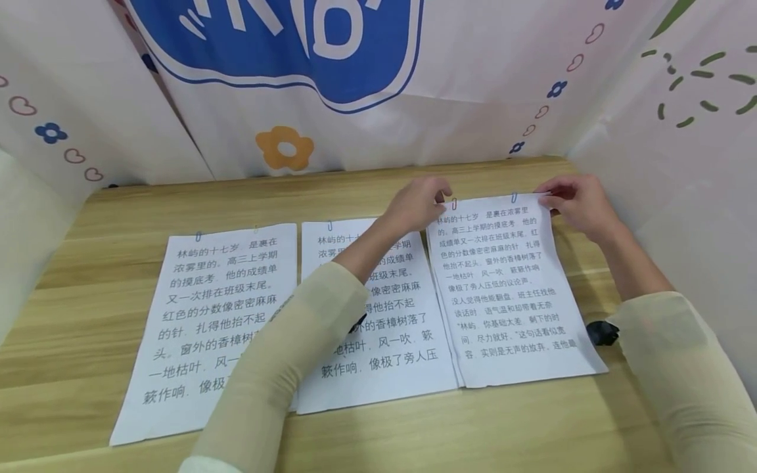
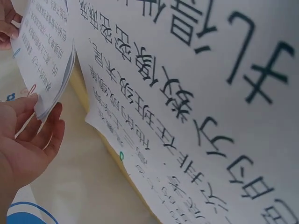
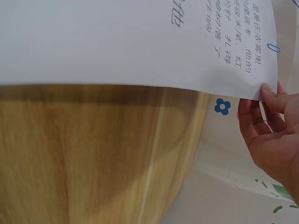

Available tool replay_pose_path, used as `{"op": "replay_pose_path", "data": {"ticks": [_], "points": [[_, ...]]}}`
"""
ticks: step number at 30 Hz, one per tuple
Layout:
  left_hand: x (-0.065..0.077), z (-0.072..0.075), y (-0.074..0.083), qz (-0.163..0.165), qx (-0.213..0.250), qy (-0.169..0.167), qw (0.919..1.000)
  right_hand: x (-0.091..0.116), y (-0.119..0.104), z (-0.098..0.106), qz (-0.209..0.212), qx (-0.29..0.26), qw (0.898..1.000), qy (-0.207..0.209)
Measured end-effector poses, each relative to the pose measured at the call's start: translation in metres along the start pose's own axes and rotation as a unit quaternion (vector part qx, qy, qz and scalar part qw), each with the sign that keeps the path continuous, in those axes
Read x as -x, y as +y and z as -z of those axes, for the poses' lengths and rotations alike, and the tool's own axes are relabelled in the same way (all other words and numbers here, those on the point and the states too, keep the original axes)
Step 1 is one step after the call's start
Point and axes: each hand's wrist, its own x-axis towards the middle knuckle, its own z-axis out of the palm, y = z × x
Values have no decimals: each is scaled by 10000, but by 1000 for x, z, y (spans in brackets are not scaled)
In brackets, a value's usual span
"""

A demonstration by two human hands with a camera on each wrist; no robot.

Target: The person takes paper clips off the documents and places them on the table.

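At the right of the table lies a clipped stack of printed sheets [image 1: 503, 295], its top edge raised between both hands. My left hand [image 1: 416, 203] pinches the top left corner, beside a red paper clip [image 1: 454, 204]; the thumb lies on the paper's face in the left wrist view. With thumb and fingers, my right hand [image 1: 576, 200] pinches the top right corner, near a blue paper clip [image 1: 514, 197]. The left forearm crosses over the middle stack of sheets [image 1: 378, 374], which carries a blue clip [image 1: 330, 225] and, in the left wrist view, a green clip [image 2: 121, 156].
A third clipped stack of printed sheets [image 1: 219, 315] lies at the left, partly under the left sleeve [image 1: 284, 355]. The wooden table [image 1: 59, 328] ends at a white printed cloth [image 1: 473, 125] behind. White walls stand on both sides.
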Motion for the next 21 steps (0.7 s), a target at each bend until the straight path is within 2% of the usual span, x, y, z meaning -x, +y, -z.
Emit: {"op": "replay_pose_path", "data": {"ticks": [3,8,13,17,21], "points": [[-1,-2,-7,17,304,18,9995,0,1,-1,8,-26,10000,-15],[0,-3,-12,-62,374,49,9993,-1,0,-3,-66,20,9999,-127],[1,-2,-12,-94,321,107,9994,-2,-9,-4,-101,528,9983,-246],[2,-3,-11,-86,365,127,9992,-4,-20,-9,101,901,9955,-267],[2,-4,-11,-111,370,134,9992,-8,-29,-16,523,1106,9922,-246]]}}
